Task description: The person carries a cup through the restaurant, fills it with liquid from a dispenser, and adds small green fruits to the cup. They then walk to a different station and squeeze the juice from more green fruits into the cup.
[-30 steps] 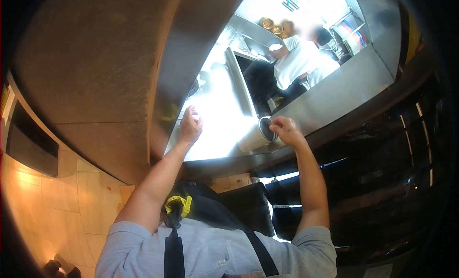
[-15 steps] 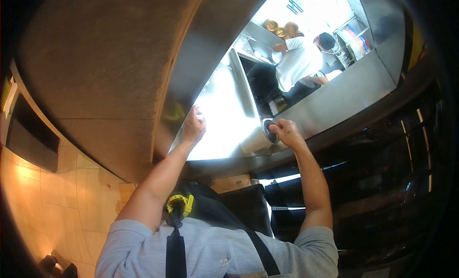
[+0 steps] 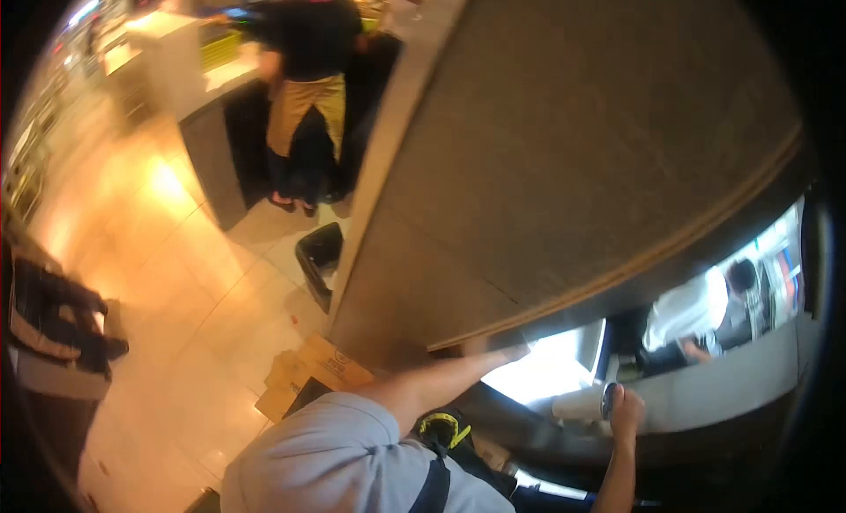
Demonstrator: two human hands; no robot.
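My right hand [image 3: 627, 409] is closed at the dark round end of a pale cylindrical container [image 3: 577, 405], which lies on its side at the near edge of the bright metal counter [image 3: 546, 369]. My left arm stretches toward the same counter. At its end, my left hand [image 3: 518, 352] is smeared and partly lost against the glare, beside the lower edge of the big brown panel, so its fingers cannot be made out.
The large brown panel [image 3: 564, 152] fills the upper middle. A person in white [image 3: 692, 310] is beyond the counter. Another in a dark top [image 3: 313, 37] stands at the upper left, near a black bin [image 3: 319, 257]. Flattened cardboard [image 3: 317, 372] lies on the floor.
The view has swung left, bringing the floor and the dark-topped person into sight. Counter and hands now appear lower right. My right hand remains at the container; my left has become blurred.
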